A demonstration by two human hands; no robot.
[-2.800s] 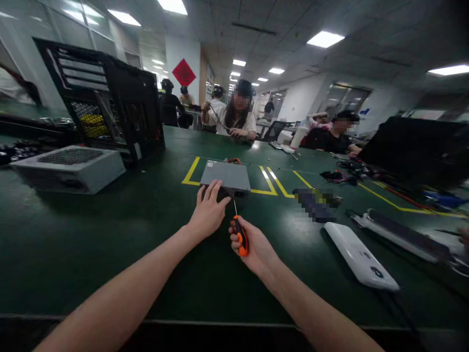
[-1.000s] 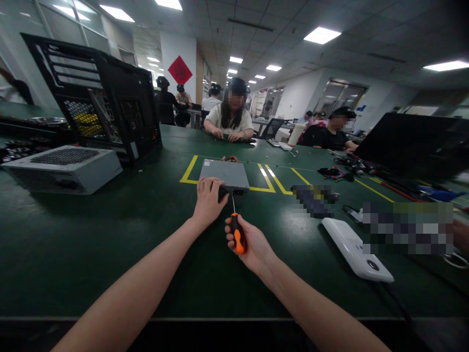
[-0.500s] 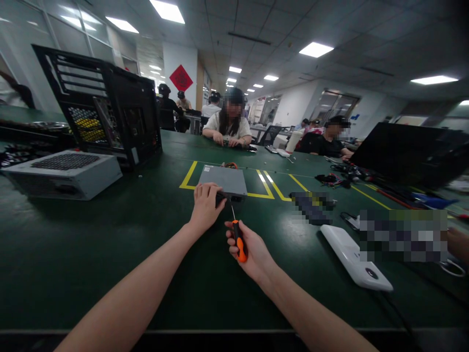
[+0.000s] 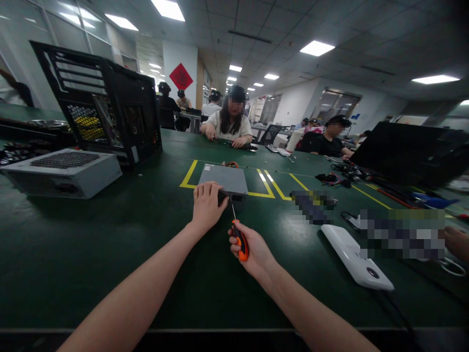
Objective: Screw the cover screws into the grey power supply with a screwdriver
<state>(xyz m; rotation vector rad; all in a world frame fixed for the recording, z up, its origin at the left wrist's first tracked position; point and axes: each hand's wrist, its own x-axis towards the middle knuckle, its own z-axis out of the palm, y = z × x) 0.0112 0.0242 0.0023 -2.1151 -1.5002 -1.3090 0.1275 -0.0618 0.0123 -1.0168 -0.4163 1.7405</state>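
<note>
A grey metal computer power supply lies flat on the green table, with coloured wires at its far side. My left hand grips its near left corner, fingers on top and thumb at the front face. In my right hand is a screwdriver with an orange and black handle, fingers wrapped round it. The thin shaft points up and away, its tip close to the near face of the power supply. Whether the tip touches a screw cannot be made out.
To the left stand a second power supply and an open black computer case. On the right lie a white power bank-like device, cables and a large black panel. A person sits opposite. Yellow tape marks the table.
My right hand has shifted slightly right, and the screwdriver handle has turned in its fingers. My left hand stays on the power supply. The person opposite has moved their hands apart.
</note>
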